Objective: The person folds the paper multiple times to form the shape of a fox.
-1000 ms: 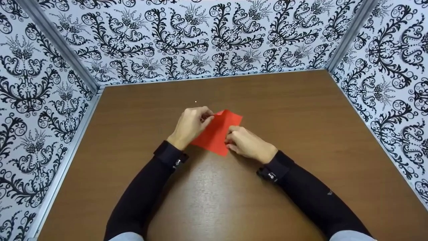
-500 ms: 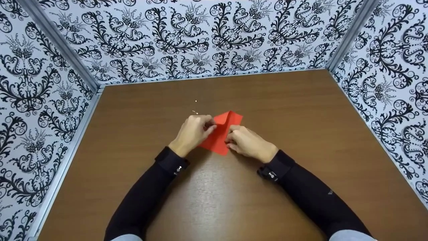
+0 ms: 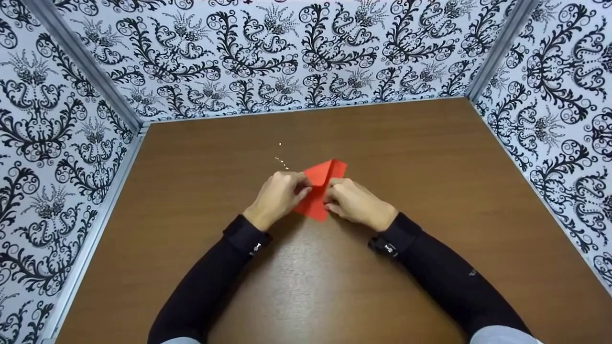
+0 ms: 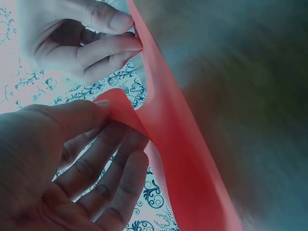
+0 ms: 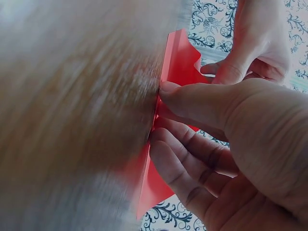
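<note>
My left hand [image 3: 277, 196] pinches the left side of a creased sheet of red paper [image 3: 314, 203], while the bent fingers of my right hand [image 3: 359, 204] hold its right edge. Beyond and between the two grips, a flap of the sheet rises in a ridge; one corner points toward me on their near side. Around my grip extends a brown wood-grain table [image 3: 296, 272], with a trail of tiny bright specks [image 3: 282, 162] just beyond my left hand. Behind each grip, a black fabric sleeve [image 3: 201, 282] covers my forearm. Well beyond both stands a white wall with black floral scrollwork [image 3: 267, 48].
</note>
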`<state>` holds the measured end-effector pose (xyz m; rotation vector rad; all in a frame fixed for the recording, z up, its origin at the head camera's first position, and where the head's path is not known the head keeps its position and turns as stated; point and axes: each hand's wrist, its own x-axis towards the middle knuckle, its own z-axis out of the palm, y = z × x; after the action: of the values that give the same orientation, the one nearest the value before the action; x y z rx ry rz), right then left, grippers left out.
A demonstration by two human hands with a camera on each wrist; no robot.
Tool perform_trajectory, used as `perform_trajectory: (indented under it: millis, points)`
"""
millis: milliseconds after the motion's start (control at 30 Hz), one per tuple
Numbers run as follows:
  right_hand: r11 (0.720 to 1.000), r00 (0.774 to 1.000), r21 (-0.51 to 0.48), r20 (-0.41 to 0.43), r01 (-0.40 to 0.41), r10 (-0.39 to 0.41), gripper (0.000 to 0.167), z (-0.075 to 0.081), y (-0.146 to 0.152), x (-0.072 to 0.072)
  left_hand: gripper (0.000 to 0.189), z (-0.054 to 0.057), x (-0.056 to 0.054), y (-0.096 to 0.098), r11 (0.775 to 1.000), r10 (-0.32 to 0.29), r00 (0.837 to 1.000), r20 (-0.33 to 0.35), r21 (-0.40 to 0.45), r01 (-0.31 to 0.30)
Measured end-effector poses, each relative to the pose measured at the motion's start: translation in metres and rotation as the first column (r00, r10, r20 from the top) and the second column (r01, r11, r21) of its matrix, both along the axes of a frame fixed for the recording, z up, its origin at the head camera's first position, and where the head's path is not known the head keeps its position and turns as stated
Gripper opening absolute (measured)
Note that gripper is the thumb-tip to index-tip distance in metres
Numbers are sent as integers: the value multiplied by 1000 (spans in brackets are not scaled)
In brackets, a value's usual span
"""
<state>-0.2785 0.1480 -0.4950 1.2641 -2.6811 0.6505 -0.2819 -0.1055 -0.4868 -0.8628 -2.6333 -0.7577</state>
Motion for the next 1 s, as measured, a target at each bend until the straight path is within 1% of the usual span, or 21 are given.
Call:
perform_trajectory:
  millis: [167,433,533,633,733,867,933,1000]
  points:
    - [1000,1000,-5,-8,-4,4,11,-2,2,0,5,-2,4,1,1000,-20,1000,-8,-9,20]
    - [1000,1000,11,-10,5,-5,13,-1,1,0,4,-4,7,3,998,-49,999,7,-38,50]
    - [1000,1000,9,9,-1,1,12,1,1,0,4,-4,8,3,997,-46,999,17,-65,47]
    - [1000,1000,10,31,-4,4,8,4,1,0,9,-3,9,4,995,-38,999,30,-87,41]
    - [1000,999,14,32,-6,6,7,5,1,0,12,-2,9,5,994,-37,998,43,-99,41]
    - [1000,999,22,36,-3,2,5,4,1,0,12,-2,12,6,993,-58,996,64,-99,64]
    - [1000,999,24,41,3,-4,5,3,1,0,11,-2,13,6,992,-76,995,60,-96,82]
    - [999,1000,30,29,10,-11,6,2,1,1,11,-4,13,6,990,-97,994,53,-101,102]
